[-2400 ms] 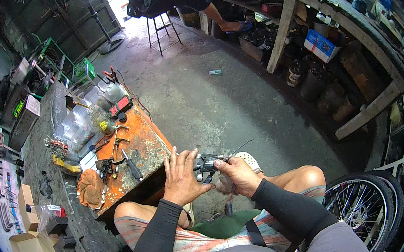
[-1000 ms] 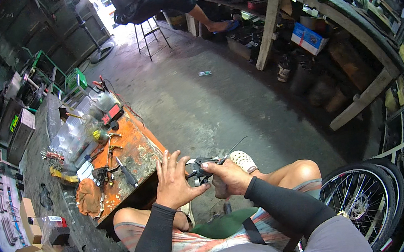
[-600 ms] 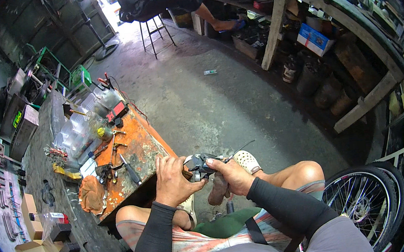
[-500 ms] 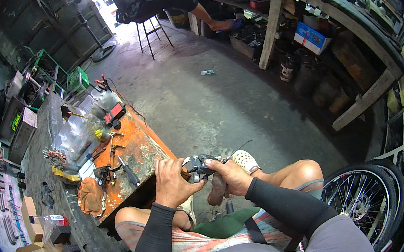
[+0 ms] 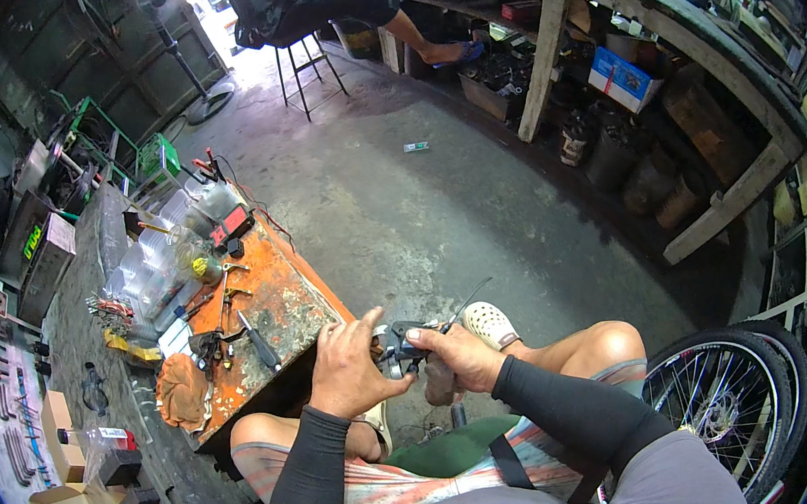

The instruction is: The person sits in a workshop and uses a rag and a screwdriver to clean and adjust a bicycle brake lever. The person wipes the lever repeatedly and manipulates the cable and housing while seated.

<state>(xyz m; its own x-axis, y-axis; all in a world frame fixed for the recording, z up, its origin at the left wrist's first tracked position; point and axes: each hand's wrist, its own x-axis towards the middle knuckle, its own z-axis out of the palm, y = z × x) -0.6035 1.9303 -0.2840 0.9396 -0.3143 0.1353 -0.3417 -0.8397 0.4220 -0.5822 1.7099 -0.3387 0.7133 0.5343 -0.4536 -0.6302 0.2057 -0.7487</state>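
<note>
Between my knees I hold a small black and silver mechanical part (image 5: 395, 342) with a thin dark wire (image 5: 471, 298) sticking out to the upper right. My right hand (image 5: 467, 355) is closed around its right side, thumb on top. A grey-brown rag-like thing (image 5: 441, 384) hangs below that hand; whether the fingers grip it is hidden. My left hand (image 5: 345, 368) is at the part's left side, thumb and fingers spread apart around it. Whether its fingertips touch the part cannot be made out.
An orange worn bench (image 5: 279, 285) at my left carries a screwdriver (image 5: 259, 342), an orange cloth (image 5: 182, 393), hand tools and clear plastic containers (image 5: 147, 261). Bicycle wheels (image 5: 721, 414) stand at my right. Ahead, a person sits on a stool (image 5: 302, 68) beside a long workbench (image 5: 553, 57).
My left hand has loosened from the part, its fingers and thumb now spread wider. My right hand keeps its hold, and the part has shifted slightly.
</note>
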